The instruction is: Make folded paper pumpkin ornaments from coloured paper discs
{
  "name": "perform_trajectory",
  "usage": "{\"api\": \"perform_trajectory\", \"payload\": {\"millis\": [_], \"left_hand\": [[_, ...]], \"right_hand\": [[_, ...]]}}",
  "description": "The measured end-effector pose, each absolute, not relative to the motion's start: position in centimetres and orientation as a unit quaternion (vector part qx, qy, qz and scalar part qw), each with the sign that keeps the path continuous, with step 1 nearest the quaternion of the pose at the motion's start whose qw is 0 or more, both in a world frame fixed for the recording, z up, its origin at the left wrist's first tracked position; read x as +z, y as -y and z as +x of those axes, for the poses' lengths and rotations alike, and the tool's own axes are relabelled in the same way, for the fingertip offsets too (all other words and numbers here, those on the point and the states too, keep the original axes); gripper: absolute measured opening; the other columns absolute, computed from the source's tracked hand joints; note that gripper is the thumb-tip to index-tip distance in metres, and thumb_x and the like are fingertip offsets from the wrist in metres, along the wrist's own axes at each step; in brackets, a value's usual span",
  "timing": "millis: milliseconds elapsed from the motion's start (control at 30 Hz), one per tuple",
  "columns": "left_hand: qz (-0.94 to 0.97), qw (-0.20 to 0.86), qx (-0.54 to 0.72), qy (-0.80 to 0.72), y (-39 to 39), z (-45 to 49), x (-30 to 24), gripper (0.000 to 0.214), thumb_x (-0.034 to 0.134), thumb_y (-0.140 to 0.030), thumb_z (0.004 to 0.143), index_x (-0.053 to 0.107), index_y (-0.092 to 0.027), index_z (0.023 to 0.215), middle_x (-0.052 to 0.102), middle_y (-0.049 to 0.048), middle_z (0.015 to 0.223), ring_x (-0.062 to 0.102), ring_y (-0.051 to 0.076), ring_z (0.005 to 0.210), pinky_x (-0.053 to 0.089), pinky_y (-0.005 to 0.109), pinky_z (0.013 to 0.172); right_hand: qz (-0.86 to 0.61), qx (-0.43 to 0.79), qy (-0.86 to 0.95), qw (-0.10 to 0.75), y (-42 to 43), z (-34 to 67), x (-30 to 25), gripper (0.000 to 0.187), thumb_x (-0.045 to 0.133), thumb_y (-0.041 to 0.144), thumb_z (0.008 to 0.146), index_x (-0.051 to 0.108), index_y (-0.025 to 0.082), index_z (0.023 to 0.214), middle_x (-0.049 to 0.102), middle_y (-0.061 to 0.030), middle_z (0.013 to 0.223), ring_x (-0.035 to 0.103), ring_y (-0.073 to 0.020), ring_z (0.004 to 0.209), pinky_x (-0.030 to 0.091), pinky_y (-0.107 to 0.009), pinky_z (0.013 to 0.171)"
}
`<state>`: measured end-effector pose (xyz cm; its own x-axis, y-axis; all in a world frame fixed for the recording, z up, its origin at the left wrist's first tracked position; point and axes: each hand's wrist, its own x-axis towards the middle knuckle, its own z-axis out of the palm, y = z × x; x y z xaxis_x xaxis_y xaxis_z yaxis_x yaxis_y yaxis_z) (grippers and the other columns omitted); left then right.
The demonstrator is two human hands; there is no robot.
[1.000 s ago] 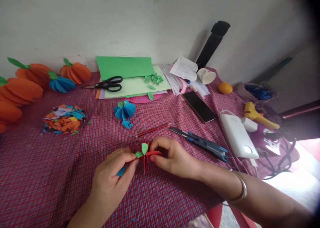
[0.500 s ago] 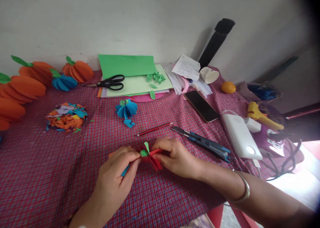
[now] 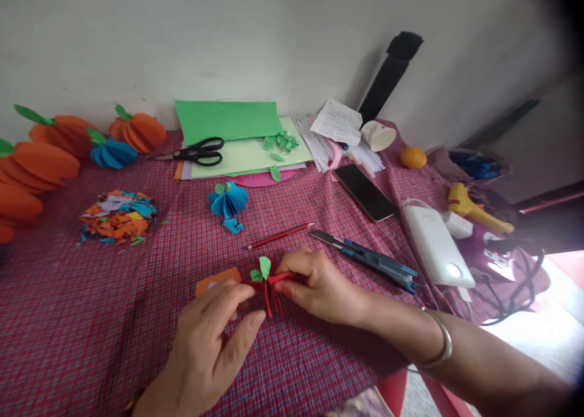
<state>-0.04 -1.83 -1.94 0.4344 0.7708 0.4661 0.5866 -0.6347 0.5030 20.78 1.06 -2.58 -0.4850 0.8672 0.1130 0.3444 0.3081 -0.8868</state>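
Right hand (image 3: 317, 288) pinches red papercraft (image 3: 268, 296); handwritten white note (image 3: 336, 123) is unreadable.

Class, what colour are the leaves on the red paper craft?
The leaves are green, seen best in the head view.

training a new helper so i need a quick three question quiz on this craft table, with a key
1. Which hand has thumb and finger closed on the red paper shape?
2. True or false: the scissors lie partly over the stacked paper sheets.
3. The phone lies: a) face down; b) face up, screen dark; c) face up, screen lit.

Key:
1. The right hand; the left hand has thumb and fingers apart.
2. True.
3. b.
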Motion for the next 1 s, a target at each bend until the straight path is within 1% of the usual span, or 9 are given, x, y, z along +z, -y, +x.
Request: {"api": "perform_trajectory", "payload": {"millis": [100,167,300,500,567,667,800,900,1000], "left_hand": [[0.836,0.149,0.335,-0.408,2.0,0.1,-1.6,0.01,0.052,-0.025,0.09,0.057,-0.018,0.087,0.062,0.0,0.068,0.06,0.012,0.058,0.05,0.025,0.052],[0.834,0.139,0.338,-0.414,2.0,0.3,-1.6,0.004,0.055,-0.02,0.087,0.056,-0.018,0.084,0.062,-0.0008,0.066,0.06,0.012,0.058,0.051,0.025,0.053],[0.824,0.111,0.366,-0.419,1.7,0.7,-2.0,0.011,0.053,-0.009,0.083,0.058,-0.019,0.086,0.067,0.0006,0.073,0.065,0.013,0.063,0.054,0.025,0.058],[0.821,0.086,0.391,-0.407,1.3,0.9,-2.8,0.016,0.053,-0.006,0.082,0.06,-0.02,0.088,0.07,0.0,0.073,0.068,0.014,0.064,0.057,0.024,0.059],[0.825,0.086,0.388,-0.402,1.4,0.8,-2.8,0.017,0.053,-0.006,0.082,0.06,-0.019,0.089,0.07,0.0005,0.075,0.069,0.014,0.067,0.058,0.024,0.062],[0.828,0.09,0.383,-0.398,1.5,0.8,-2.4,0.015,0.052,-0.009,0.085,0.06,-0.02,0.091,0.071,0.0012,0.077,0.07,0.014,0.069,0.059,0.023,0.062],[0.805,0.089,0.394,-0.434,1.7,0.6,-2.2,0.02,0.055,-0.016,0.087,0.059,-0.021,0.106,0.072,0.0024,0.084,0.07,0.015,0.07,0.06,0.025,0.062],[0.808,0.094,0.401,-0.422,1.9,0.2,-2.6,0.027,0.056,-0.014,0.087,0.057,-0.022,0.112,0.072,0.0025,0.088,0.069,0.015,0.073,0.059,0.026,0.065],[0.837,0.13,0.381,-0.37,1.9,-0.2,-3.0,0.032,0.051,-0.007,0.088,0.058,-0.023,0.114,0.07,0.0031,0.091,0.068,0.015,0.085,0.058,0.028,0.072]], "right_hand": [[-0.392,0.411,0.766,0.3,-1.1,20.8,-2.5,0.012,0.057,0.015,0.086,0.061,0.016,0.074,0.062,-0.0005,0.07,0.055,-0.0112,0.066,0.043,-0.025,0.066],[-0.388,0.404,0.772,0.3,-1.1,20.7,-2.5,0.013,0.056,0.015,0.086,0.061,0.017,0.074,0.063,-0.0013,0.071,0.056,-0.012,0.068,0.044,-0.026,0.067],[-0.387,0.398,0.77,0.313,-1.0,20.7,-2.4,0.014,0.056,0.015,0.087,0.061,0.017,0.074,0.062,-0.0012,0.07,0.057,-0.0123,0.068,0.044,-0.026,0.067],[-0.4,0.417,0.761,0.296,-0.8,20.6,-2.4,0.011,0.058,0.021,0.087,0.062,0.017,0.077,0.061,-0.001,0.072,0.055,-0.0119,0.068,0.044,-0.026,0.066],[-0.399,0.449,0.744,0.292,-0.8,20.6,-2.6,0.01,0.06,0.021,0.086,0.061,0.016,0.078,0.059,0.0001,0.071,0.053,-0.0106,0.065,0.043,-0.024,0.063],[-0.377,0.55,0.681,0.304,-0.7,20.5,-3.0,0.015,0.059,0.024,0.088,0.059,0.016,0.075,0.058,0.0016,0.068,0.052,-0.0083,0.06,0.042,-0.021,0.056],[-0.331,0.675,0.572,0.329,-0.7,20.3,-3.5,0.031,0.064,0.042,0.086,0.056,0.015,0.073,0.06,0.002,0.067,0.056,-0.0074,0.06,0.046,-0.02,0.058],[-0.32,0.712,0.533,0.327,-0.7,20.2,-3.6,0.037,0.066,0.05,0.081,0.055,0.015,0.073,0.06,0.0026,0.066,0.057,-0.0071,0.059,0.048,-0.02,0.059],[-0.325,0.723,0.516,0.326,-0.7,20.1,-3.7,0.038,0.068,0.05,0.079,0.055,0.015,0.074,0.06,0.0028,0.065,0.057,-0.0068,0.059,0.049,-0.021,0.059]]}}
